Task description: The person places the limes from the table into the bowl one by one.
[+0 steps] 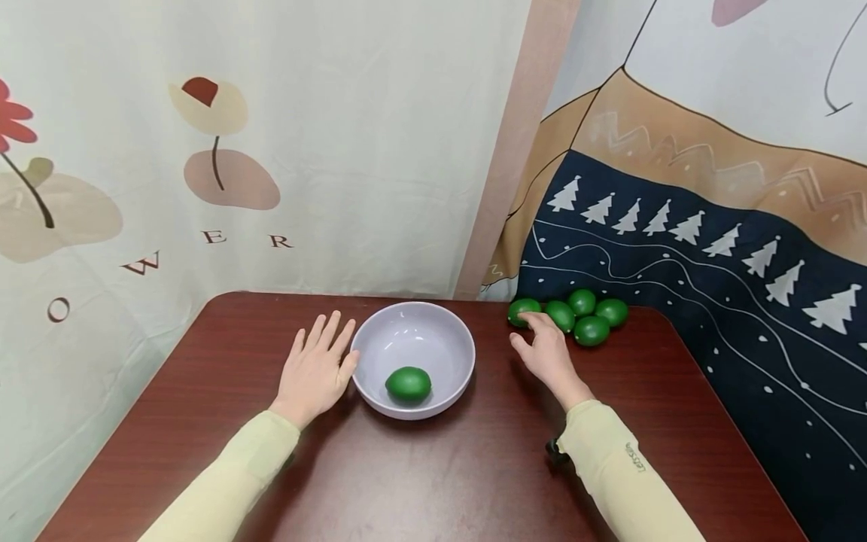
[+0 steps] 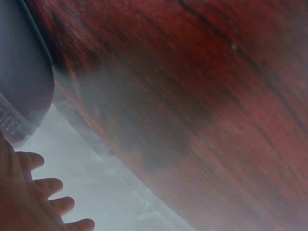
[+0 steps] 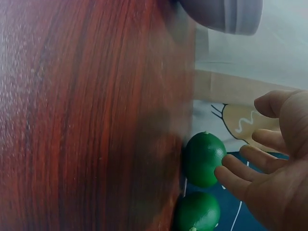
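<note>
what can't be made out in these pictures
Head view: part of the leftmost green fruit, behind the right hand.
Head view: most of the black object, under the right sleeve.
Left wrist view: much of the bowl, past the left edge.
Right wrist view: the lower green fruit, cut by the bottom edge.

We identify one round, pale lilac bowl (image 1: 440, 339), upright, its mouth facing up. Inside it we find one glossy green lime (image 1: 409, 385), lying on its side toward the near wall, its long axis roughly left to right. We count five more green limes (image 1: 591, 330), grouped close together, right of the bowl and apart from it.
</note>
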Available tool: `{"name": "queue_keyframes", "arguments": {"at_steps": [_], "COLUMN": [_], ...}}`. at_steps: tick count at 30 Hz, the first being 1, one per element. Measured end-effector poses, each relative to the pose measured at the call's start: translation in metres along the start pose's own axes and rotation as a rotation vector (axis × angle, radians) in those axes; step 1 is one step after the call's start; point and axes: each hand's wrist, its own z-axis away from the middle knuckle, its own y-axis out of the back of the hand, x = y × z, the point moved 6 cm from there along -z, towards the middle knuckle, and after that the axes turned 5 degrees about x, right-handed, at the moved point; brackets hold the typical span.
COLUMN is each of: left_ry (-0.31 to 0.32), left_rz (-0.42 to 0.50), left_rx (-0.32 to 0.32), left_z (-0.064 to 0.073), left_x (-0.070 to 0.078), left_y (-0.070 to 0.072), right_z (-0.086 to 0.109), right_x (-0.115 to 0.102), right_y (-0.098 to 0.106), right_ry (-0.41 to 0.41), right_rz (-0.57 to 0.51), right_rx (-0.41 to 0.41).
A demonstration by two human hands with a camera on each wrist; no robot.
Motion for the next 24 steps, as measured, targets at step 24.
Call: {"name": "queue_keyframes", "arguments": {"at_steps": [24], "left_ry": [-0.003], "left_rz": [-0.013], "left_rx": [-0.002], "left_z": [0.000], "left_x": [-0.001], "left_y": [0.000], "right_z": [-0.016], "right_x": [0.019], "right_y": [-0.012], "right_ry": [-0.123], "right_rz": [0.025], "right_rx": [0.015]}}
